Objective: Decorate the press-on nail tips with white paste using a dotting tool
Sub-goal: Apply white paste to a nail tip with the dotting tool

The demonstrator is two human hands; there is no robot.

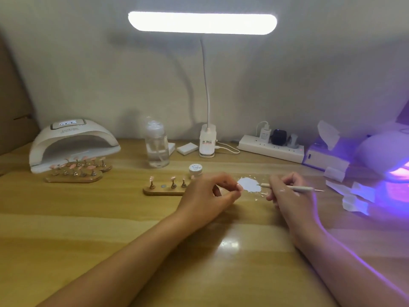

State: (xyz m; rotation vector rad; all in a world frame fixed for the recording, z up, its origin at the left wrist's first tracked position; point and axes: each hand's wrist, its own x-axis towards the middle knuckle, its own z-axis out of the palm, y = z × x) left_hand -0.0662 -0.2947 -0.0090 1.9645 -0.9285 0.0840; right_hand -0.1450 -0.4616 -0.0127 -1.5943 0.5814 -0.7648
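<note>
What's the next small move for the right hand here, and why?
Probably carry the dotting tool from the white paste patch across to the pink nail tip that the left hand seems to pinch. The right hand grips the tool with its tip at the patch's right edge, so it is likely loaded, and the nail tip sits just left of the patch.

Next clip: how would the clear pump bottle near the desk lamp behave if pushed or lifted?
The clear bottle is tall on a narrow base, so a push near its pump top would probably tip it rather than slide it. It seems to hold clear liquid, so it likely feels heavy for its size. Its smooth wall may be slippery.
</note>
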